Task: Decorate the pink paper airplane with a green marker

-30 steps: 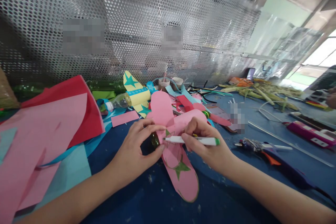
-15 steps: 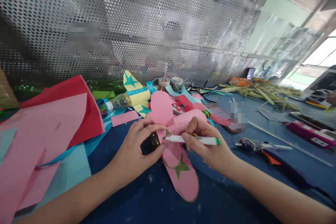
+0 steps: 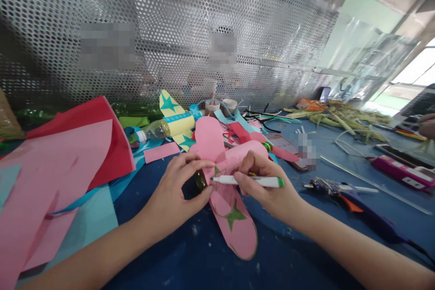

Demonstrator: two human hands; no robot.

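Observation:
A toy plane of pink paper, wrapped round a dark bottle, lies before me on the blue table. Thumb and fingers of my left hand grip it at the bottle's near end. My right hand is closed round a white marker with a green end. The marker's tip touches a partly green outlined star on the body. A filled green star shows on the near wing. Behind the pink plane lies a yellow paper plane on a clear bottle, with teal stars.
Pink sheets and a red sheet lie at the left. A glue gun, a phone and a magenta box lie at the right. Paper cups stand before a perforated metal screen. Another person's hand shows at the right edge.
The marker and my right hand have shifted very slightly left. My left hand and the pink plane stay in place.

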